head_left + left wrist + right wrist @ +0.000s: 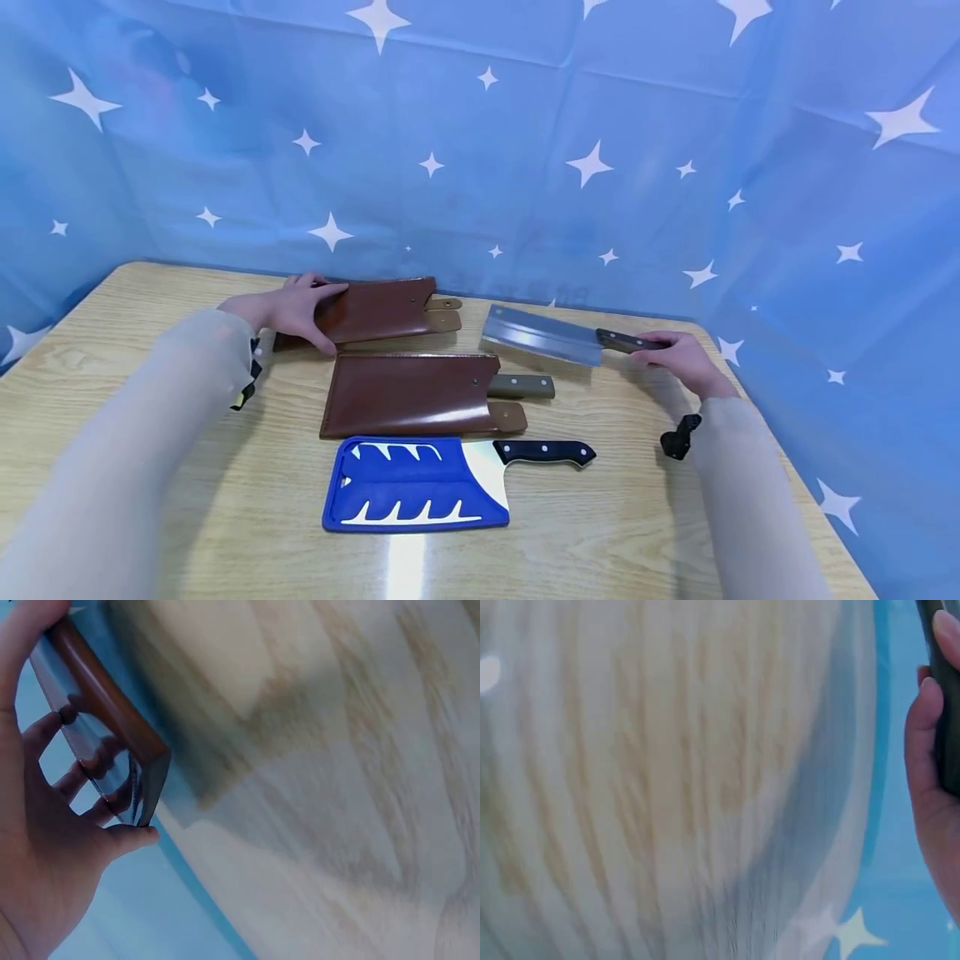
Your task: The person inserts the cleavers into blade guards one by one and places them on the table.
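My left hand (296, 308) grips the closed end of a brown leather knife sheath (378, 310) at the back left of the table. In the left wrist view, the fingers (112, 799) of that hand spread over the sheath's glossy face (94, 735). Two tan straps stick out at the sheath's open right end. At the back right, my right hand (678, 360) holds a cleaver (543, 335) by its dark riveted handle, blade pointing left toward the sheath's mouth with a gap between. The right wrist view catches only part of the handle (949, 712).
A second brown sheath (408, 396) lies in the middle, a knife's olive handle (521, 386) sticking out. Nearer me is a black-handled cleaver (543, 452) in a blue plastic guard (408, 483). A blue star-printed cloth (480, 125) hangs behind the wooden table (600, 533).
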Tool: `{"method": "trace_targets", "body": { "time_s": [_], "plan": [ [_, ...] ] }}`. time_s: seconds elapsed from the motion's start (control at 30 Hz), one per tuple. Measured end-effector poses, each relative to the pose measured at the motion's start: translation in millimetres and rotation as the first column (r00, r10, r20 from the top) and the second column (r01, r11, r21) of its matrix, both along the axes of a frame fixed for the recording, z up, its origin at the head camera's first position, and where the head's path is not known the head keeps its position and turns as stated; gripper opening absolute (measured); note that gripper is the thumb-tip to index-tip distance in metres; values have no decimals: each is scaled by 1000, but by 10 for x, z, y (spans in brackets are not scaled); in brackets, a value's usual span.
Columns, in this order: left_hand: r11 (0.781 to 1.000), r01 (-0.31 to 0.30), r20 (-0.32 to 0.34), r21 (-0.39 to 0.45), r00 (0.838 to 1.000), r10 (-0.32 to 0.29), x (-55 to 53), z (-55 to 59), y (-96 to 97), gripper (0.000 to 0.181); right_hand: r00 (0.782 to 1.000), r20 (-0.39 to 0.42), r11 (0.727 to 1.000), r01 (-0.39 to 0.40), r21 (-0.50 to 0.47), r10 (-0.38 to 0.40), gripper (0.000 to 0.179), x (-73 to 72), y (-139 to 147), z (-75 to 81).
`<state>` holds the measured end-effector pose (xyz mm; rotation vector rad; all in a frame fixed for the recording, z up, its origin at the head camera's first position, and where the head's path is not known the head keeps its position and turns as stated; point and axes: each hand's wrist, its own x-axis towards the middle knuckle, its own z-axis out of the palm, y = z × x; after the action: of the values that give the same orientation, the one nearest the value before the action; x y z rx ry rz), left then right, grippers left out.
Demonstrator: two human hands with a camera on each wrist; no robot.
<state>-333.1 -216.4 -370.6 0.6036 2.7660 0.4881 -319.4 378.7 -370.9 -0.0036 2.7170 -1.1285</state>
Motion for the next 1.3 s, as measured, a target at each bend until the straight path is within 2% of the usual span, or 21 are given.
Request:
{"method": "trace_targets", "body": {
  "time_s": [0.2,0.4,0.57,0.77,0.97,1.3],
  "plan": [
    [1000,10,-32,3,999,-9,105,115,46,110,1000,-10,994,22,-105,-23,73,97,76,144],
    [1000,12,-31,4,999,-12,157,174,142,109,1000,-6,997,13,-82,-14,74,113,-15,239],
    [1000,29,-18,-8,999,-30,160,193,264,114,1000,-21,1000,-10,-11,10,71,105,-129,259],
    [999,44,-5,-10,999,-44,181,242,380,113,998,-11,996,-67,-60,67,69,64,-219,257],
    [997,72,-15,-2,997,-72,201,288,448,112,995,-5,994,-99,-37,99,64,35,-282,287],
    [992,121,-9,24,993,-121,249,363,592,112,992,0,990,-128,-63,128,63,28,-472,371]
  ]
}}
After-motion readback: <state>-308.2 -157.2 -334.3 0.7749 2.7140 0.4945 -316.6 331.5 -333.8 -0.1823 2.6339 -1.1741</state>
